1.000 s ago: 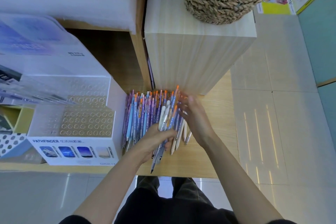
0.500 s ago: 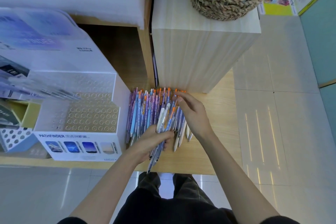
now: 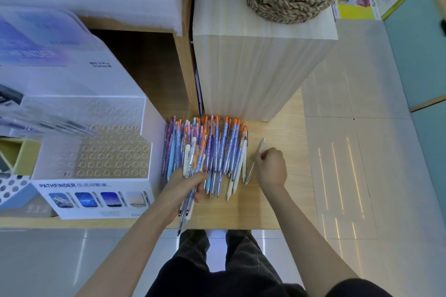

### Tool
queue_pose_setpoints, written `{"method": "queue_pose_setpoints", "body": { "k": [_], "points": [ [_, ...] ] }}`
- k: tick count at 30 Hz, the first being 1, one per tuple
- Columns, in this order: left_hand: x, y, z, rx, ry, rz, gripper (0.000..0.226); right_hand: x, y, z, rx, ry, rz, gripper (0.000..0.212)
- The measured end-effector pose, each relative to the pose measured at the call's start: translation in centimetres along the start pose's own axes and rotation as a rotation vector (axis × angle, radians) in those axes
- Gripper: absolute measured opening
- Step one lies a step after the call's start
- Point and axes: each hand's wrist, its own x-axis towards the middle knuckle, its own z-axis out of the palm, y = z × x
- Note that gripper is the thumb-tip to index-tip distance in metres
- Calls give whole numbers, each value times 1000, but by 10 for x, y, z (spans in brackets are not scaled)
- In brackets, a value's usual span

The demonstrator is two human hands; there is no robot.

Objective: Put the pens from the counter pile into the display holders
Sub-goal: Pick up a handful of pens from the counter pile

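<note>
A single wide-angle view, taken from the person's head and aimed forward and steeply down. The camera sits close above a wooden counter (image 3: 277, 212), whose front edge crosses the lower part of the frame. Below that edge the person's own dark trousers (image 3: 193, 277) show, so the lens looks almost straight down the body. Both forearms enter from the bottom edge, with the left hand (image 3: 183, 188) and right hand (image 3: 271, 167) at the pens (image 3: 217, 147) near the centre. A white display holder (image 3: 113, 161) fills the left side, a pale wooden box (image 3: 253, 67) rises toward the lens at the top, and tiled floor (image 3: 362, 164) spreads to the right, its lines bowed by the lens.
</note>
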Motion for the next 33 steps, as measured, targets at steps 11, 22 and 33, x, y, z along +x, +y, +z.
{"method": "queue_pose_setpoints", "body": {
  "k": [11, 22, 33],
  "points": [
    [0, 10, -6, 17, 117, 32, 32, -16, -28, 15, 463, -141, 41, 8],
    [-3, 13, -8, -29, 151, 61, 28, -3, -34, 10, 342, -278, 22, 36],
    [-14, 6, 0, -108, 232, 91, 29, 5, -3, -17, 608, -191, 1, 32]
  ]
}}
